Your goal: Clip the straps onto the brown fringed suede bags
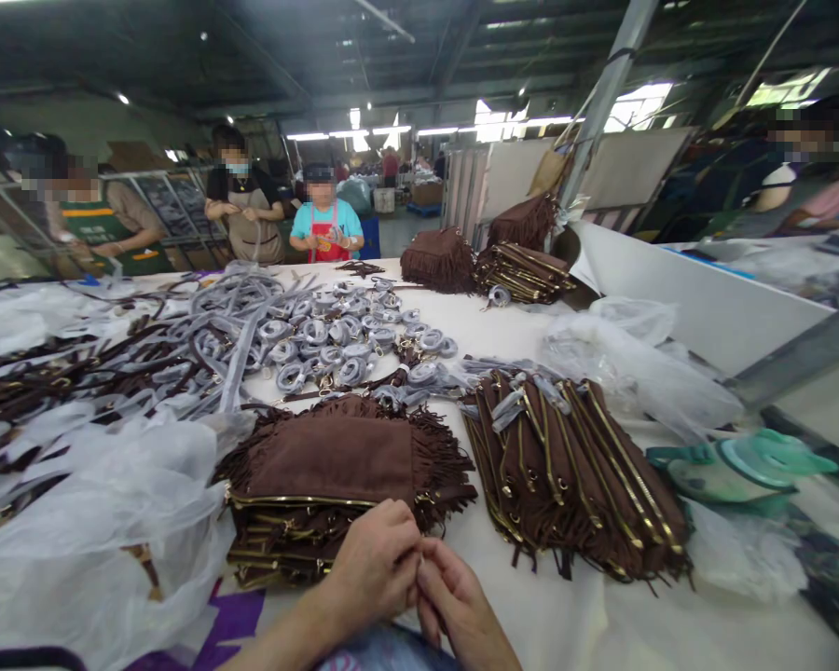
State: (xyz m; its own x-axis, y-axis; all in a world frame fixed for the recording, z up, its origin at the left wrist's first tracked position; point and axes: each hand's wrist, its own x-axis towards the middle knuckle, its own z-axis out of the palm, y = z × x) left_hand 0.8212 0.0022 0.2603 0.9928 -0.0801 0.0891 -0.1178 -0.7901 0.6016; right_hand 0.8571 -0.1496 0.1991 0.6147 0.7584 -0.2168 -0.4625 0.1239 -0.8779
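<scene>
My left hand (374, 562) and my right hand (461, 606) meet at the near table edge, fingers curled and pinched together against each other. What they pinch is hidden between the fingertips. Just beyond them lies a stack of brown fringed suede bags (342, 466) with gold zippers. A second pile of the same bags (573, 466) leans on its side to the right. Coiled grey-wrapped straps (342, 340) cover the table's middle.
Crumpled clear plastic bags (90, 522) lie at the left, with more plastic (636, 373) at the right. A green tape dispenser (734, 466) sits at the right edge. More brown bags (489, 261) are stacked at the far end. Three people stand across the table.
</scene>
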